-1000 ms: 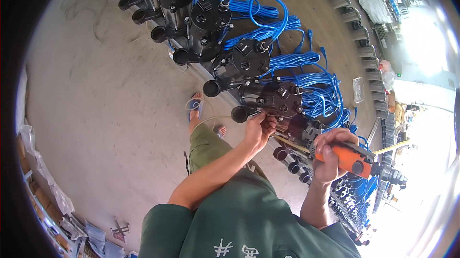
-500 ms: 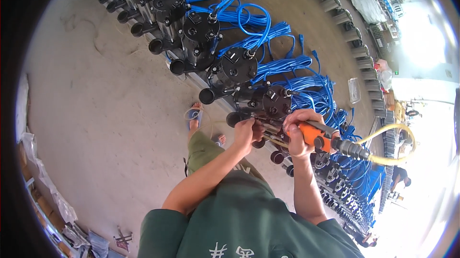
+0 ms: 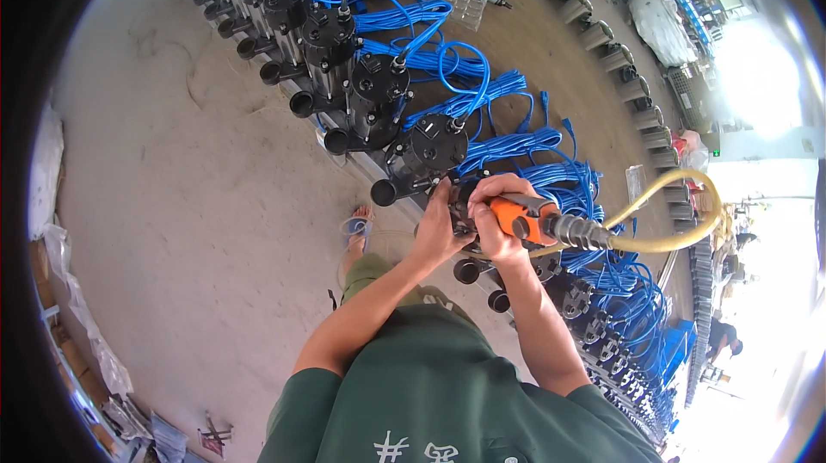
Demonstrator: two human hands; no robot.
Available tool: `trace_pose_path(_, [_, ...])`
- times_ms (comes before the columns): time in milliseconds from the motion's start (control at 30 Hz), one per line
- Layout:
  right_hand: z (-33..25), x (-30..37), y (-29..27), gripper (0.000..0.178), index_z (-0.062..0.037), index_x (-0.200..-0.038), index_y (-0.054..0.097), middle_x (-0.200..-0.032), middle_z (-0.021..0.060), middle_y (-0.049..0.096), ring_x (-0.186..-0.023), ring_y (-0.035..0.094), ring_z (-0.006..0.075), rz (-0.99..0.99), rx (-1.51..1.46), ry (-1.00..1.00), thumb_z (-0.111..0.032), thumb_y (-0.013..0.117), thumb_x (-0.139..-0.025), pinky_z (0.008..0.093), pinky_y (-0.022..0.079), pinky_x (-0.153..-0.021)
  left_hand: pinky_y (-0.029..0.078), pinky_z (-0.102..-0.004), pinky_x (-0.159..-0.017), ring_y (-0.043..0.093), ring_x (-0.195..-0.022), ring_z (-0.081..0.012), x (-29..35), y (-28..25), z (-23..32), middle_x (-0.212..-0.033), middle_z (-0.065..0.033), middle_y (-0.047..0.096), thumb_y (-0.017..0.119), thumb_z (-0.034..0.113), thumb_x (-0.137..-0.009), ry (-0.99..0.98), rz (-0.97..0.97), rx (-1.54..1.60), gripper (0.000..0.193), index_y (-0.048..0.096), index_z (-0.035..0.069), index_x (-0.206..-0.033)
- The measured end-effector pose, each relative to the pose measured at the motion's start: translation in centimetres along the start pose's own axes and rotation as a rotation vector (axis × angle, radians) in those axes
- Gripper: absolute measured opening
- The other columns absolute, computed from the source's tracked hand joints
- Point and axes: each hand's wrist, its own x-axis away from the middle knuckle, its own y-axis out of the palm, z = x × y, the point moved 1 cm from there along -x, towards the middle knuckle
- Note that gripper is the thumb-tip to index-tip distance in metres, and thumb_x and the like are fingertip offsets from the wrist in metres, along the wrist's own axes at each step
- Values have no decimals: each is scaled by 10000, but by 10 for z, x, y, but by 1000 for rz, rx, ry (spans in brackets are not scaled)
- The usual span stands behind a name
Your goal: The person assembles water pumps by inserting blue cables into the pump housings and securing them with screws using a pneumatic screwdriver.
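My right hand (image 3: 500, 220) is closed round an orange power screwdriver (image 3: 521, 217), whose front end points left at a black pump (image 3: 462, 207). A ribbed grey sleeve and a thick yellow hose (image 3: 662, 243) trail from its rear. Close by on the left, my left hand (image 3: 439, 229) reaches round that same pump, fingers on its far side and thumb on the near side. Both hands hide most of this pump and the tool's tip. Just beyond stands another black-topped pump (image 3: 439, 143) with a round side outlet and a blue cable.
More such pumps run in a long slanting row from far left to near right. Coiled blue cables (image 3: 508, 146) lie beside them. A second row of metal cylinders (image 3: 618, 58) stands farther right. A clear plastic tray (image 3: 465, 3) rests on the floor. Another person (image 3: 724, 338) is at far right.
Both hands and the screwdriver have moved left onto the pump's top. My left fingers have gone from a pinch near the tool to a hold round the pump. The view has shifted slightly.
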Motion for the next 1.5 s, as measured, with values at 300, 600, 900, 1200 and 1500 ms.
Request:
trace_pose_path(300, [-41, -7, -24, 205, 10, -964, 664, -866, 76, 706, -730, 664, 128, 299, -238, 235, 10, 645, -760, 266, 535, -658, 567, -406, -879, 691, -1053, -363, -15, -15, 26, -1186, -213, 663, 864, 194, -703, -65, -135, 109, 1032, 284, -59, -1519])
trace_pose_path(600, [-18, -6, -96, 100, -10, -824, 625, -756, 38, 668, -709, 646, 128, 529, 48, 84, -13, 632, -725, 283, 527, -689, 588, -418, -747, 747, -826, -315, -3, -1, 6, -945, -139, 743, 919, 270, -688, -39, -120, -218, 790, 488, -21, -1283])
trace_pose_path(900, [-10, 3, -94, 128, 8, -827, 642, -775, 56, 676, -717, 665, 131, 526, 39, 71, 17, 610, -703, 289, 547, -676, 560, -433, -693, 718, -746, -320, -1, -2, 13, -836, -125, 715, 935, 342, -709, -20, -66, -166, 629, 533, -24, -1028])
trace_pose_path(1200, [-7, -17, -97, 163, -10, -851, 610, -791, 61, 687, -759, 671, 152, 401, 120, 101, 35, 620, -694, 300, 545, -703, 576, -419, -773, 724, -882, -342, -4, 1, 2, -974, -177, 713, 960, 314, -649, -76, -62, -86, 926, 419, -24, -1321])
trace_pose_path(1500, [-17, 51, -61, 207, 1, -1005, 599, -877, 90, 683, -747, 666, 132, 416, -221, 315, 60, 603, -807, 279, 542, -652, 554, -425, -942, 658, -1159, -346, -38, -18, 7, -1302, -203, 614, 994, 375, -571, 203, -183, 146, 1151, 363, 9, -1461])
